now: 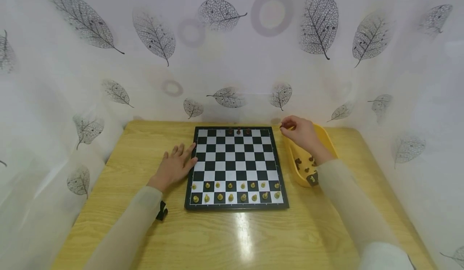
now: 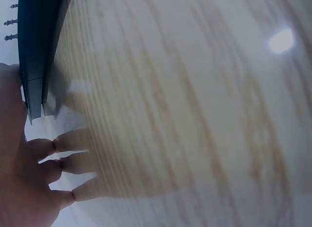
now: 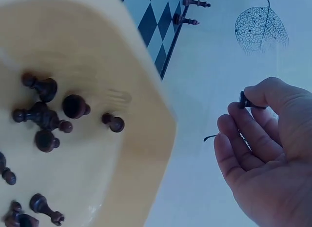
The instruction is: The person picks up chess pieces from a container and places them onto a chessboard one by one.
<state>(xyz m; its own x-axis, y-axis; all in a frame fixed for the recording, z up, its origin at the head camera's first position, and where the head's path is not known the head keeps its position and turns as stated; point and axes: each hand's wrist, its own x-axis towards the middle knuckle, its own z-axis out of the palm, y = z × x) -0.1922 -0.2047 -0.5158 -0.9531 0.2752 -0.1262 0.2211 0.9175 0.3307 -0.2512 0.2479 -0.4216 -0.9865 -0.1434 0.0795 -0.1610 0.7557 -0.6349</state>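
My right hand (image 1: pixel 302 135) is raised by the far end of the yellow plastic bin (image 1: pixel 322 135). Between thumb and fingers it pinches a dark brown chess piece (image 3: pixel 245 100), largely hidden, so its kind is unclear. My left hand (image 1: pixel 174 167) lies with spread fingers at the left edge of the chessboard (image 1: pixel 235 163), thumb and index finger touching the frame. Three dark pieces (image 1: pixel 238 131) stand mid-way along the board's far row. Yellow pieces (image 1: pixel 243 197) fill the two near rows. More dark pieces (image 3: pixel 74 106) lie loose in the bin.
The board and bin stand on a wood-grain table (image 1: pixel 217 238). Leaf-patterned curtain (image 1: pixel 224 60) hangs behind and on both sides. A small black object (image 1: pixel 162 211) shows beside my left sleeve, and a dark flat item (image 1: pixel 312 178) lies at the bin's near end.
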